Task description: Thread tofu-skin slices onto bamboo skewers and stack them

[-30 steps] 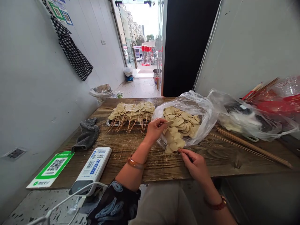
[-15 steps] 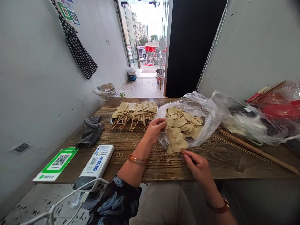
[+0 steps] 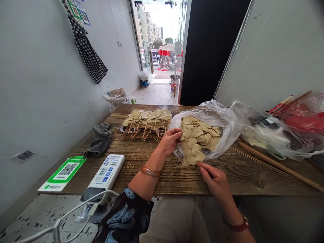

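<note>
My left hand (image 3: 172,140) is closed, thumb and fingers pinching the edge of a thin beige food slice (image 3: 186,134) at the upper end of a loaded skewer. Several overlapping slices (image 3: 192,150) are threaded below it. In my right hand (image 3: 215,177) the bare lower end of the wooden skewer (image 3: 198,164) is pinched between thumb and fingers. Just behind lies an open clear plastic bag (image 3: 227,126) with a heap of loose slices (image 3: 202,130). Left of the bag, finished skewers (image 3: 148,118) are stacked on a metal tray (image 3: 122,129), sticks toward me.
A dark grey cloth (image 3: 100,140), a QR-code card (image 3: 62,173) and a white payment speaker box (image 3: 107,173) with a cable occupy the table's left side. Bare wooden skewers (image 3: 275,163) and another plastic bag (image 3: 268,131) lie at right.
The view has shifted slightly, so everything sits a little further right. Both hands keep the same hold on the slice and the skewer.
</note>
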Action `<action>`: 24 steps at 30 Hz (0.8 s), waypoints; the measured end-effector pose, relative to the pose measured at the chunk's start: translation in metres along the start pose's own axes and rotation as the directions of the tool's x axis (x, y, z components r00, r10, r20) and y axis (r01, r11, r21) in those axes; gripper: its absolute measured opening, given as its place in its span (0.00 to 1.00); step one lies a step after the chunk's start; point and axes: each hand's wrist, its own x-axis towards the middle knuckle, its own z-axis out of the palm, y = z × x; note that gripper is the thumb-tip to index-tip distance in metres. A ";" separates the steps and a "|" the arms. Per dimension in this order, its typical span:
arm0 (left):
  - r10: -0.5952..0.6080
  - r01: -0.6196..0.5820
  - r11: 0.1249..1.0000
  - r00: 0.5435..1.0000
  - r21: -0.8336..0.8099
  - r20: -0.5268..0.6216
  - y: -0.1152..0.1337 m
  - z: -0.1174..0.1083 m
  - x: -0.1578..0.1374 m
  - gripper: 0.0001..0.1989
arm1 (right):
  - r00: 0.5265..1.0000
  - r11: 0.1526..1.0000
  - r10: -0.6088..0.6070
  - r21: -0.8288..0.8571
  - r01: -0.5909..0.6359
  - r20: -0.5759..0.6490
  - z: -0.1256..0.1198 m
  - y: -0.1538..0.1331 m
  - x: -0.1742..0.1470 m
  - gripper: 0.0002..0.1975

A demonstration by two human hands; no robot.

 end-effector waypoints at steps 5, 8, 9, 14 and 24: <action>0.056 -0.055 0.994 0.998 0.092 -0.007 -0.003 0.004 -0.001 0.15 | 1.000 1.000 0.006 -0.007 -0.006 -0.004 -0.001 -0.001 0.000 0.16; 0.119 -0.113 0.974 0.993 0.195 -0.019 -0.002 0.005 -0.001 0.13 | 1.000 1.000 0.022 -0.013 -0.022 -0.007 -0.001 -0.003 0.000 0.16; 0.137 -0.129 0.965 0.990 0.226 -0.021 -0.001 0.005 -0.001 0.13 | 1.000 1.000 0.026 -0.011 -0.026 -0.008 0.000 -0.003 0.000 0.16; 0.215 -0.192 0.921 0.976 0.339 -0.032 -0.002 0.005 0.000 0.11 | 0.999 0.999 0.036 -0.001 -0.036 0.006 0.000 -0.003 0.001 0.17; 0.318 -0.262 0.837 0.947 0.480 -0.039 -0.004 0.003 0.003 0.08 | 1.000 1.000 0.026 0.000 -0.026 -0.001 0.002 0.000 0.001 0.17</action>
